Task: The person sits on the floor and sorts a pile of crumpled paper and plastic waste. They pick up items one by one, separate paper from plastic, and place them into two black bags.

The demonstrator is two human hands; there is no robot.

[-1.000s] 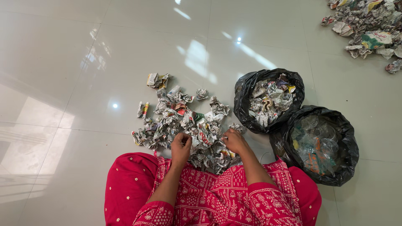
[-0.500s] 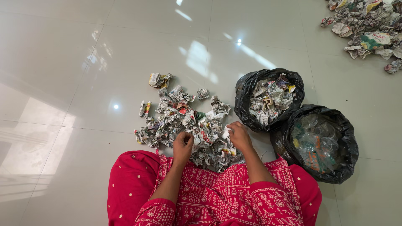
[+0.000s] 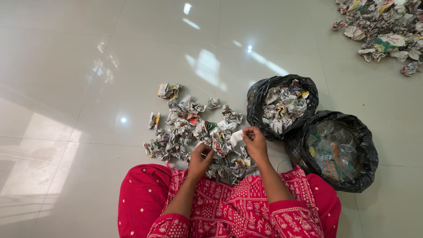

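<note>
On the shiny white tiled floor (image 3: 88, 66), right in front of the person's red patterned lap (image 3: 229, 207), lies a heap of crumpled newspaper balls (image 3: 189, 128). Right hand (image 3: 255, 142) is lifted just above the heap's right edge, its grip closed on a small white scrap of paper (image 3: 236, 136) pinched between the fingertips. Left hand (image 3: 200, 159) rests low on the near side of the heap, fingers curled onto a crumpled ball; whether it is truly clamped I cannot tell. Just right of the heap stands an open black bag (image 3: 257, 103) filled with crumpled paper, and touching it, nearer the knee, a second black bag (image 3: 365, 150) holding clear plastic waste. Far off at the top right lies another pile of crumpled paper (image 3: 383, 31)
</note>
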